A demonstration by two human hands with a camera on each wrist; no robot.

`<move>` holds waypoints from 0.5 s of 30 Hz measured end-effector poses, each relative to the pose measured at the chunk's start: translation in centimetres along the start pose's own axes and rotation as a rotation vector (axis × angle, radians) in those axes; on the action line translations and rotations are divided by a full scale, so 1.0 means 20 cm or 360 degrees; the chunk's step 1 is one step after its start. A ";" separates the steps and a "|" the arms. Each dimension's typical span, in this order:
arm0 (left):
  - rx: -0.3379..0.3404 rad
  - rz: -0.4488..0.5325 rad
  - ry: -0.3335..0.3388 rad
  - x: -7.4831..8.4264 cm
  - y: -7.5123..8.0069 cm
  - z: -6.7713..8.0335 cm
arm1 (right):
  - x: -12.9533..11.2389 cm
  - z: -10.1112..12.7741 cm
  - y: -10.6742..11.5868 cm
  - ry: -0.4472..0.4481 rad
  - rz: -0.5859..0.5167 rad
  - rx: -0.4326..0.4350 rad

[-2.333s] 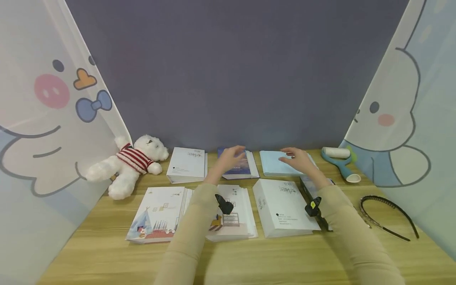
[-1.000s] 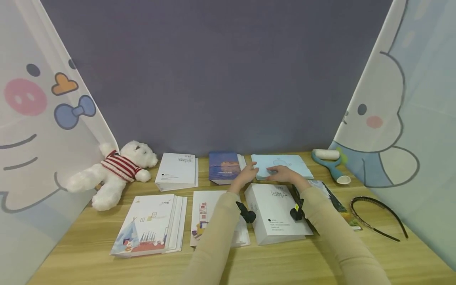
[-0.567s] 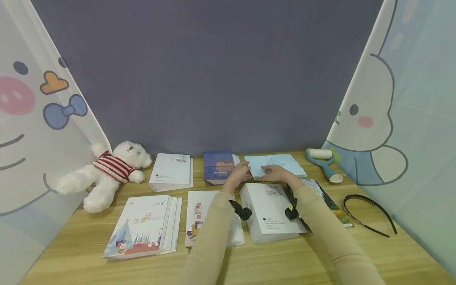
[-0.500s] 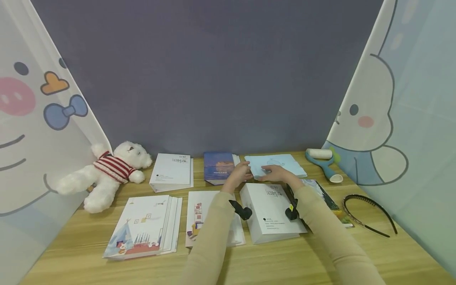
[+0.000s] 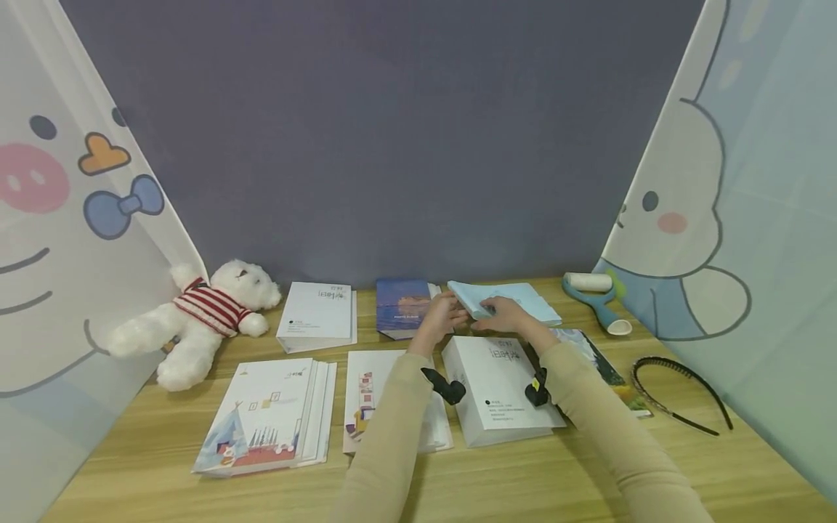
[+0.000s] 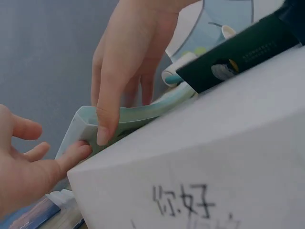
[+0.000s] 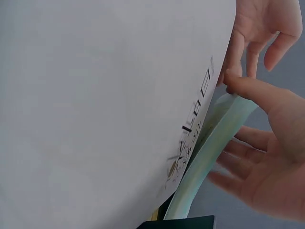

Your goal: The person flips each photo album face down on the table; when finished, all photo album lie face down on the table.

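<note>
Head view: flat, pale-blue rectangular object point(image 5: 516, 292), left end raised, behind a thick white book point(image 5: 503, 388). Left wrist: right hand point(image 6: 136, 57) pinching the object; left hand point(image 6: 31, 174) unclenched, one finger at the object's corner. Right wrist: object's edge bowed.

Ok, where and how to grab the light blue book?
I'd pinch the light blue book by its left edge, from the left, fingers under, thumb on top: that edge tilts up, leaving room beneath, while the right end lies lower.
</note>
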State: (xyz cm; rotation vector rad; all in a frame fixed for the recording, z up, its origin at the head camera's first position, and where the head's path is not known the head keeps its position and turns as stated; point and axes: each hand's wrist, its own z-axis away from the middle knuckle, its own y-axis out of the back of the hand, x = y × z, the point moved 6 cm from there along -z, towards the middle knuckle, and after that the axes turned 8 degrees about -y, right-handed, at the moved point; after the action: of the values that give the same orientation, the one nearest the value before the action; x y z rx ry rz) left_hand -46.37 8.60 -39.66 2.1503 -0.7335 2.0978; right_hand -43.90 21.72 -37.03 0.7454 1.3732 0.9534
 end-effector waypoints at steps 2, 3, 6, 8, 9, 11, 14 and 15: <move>0.0010 0.0049 -0.0001 0.01 0.00 0.01 | -0.02 0.00 0.00 0.0044 -0.0007 0.0049; 0.0010 0.0054 -0.0009 0.01 0.00 0.01 | -0.03 0.01 0.01 0.0071 0.0000 0.0077; 0.0032 0.0069 -0.0039 0.02 0.01 0.02 | -0.05 0.01 0.03 0.0143 0.0007 0.0157; 0.0080 0.0088 -0.0064 0.02 0.01 0.02 | -0.07 0.01 0.04 0.0188 0.0027 0.0199; 0.0098 0.0110 -0.0069 0.03 0.01 0.02 | -0.07 0.00 0.05 0.0195 0.0037 0.0212; 0.0128 0.0144 -0.0080 0.03 0.02 0.02 | -0.08 0.00 0.06 0.0208 0.0066 0.0230; 0.0149 0.0159 -0.0100 0.04 0.02 0.03 | -0.10 0.01 0.08 0.0189 0.0110 0.0218; 0.0147 0.0151 -0.0108 0.04 0.02 0.03 | -0.10 0.01 0.09 0.0175 0.0095 0.0200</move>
State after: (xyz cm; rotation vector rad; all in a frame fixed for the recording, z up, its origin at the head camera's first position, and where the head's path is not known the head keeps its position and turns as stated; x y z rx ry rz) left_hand -46.08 7.74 -39.14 2.2886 -0.7740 2.1543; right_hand -43.78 20.67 -34.52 0.8427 1.5251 0.9738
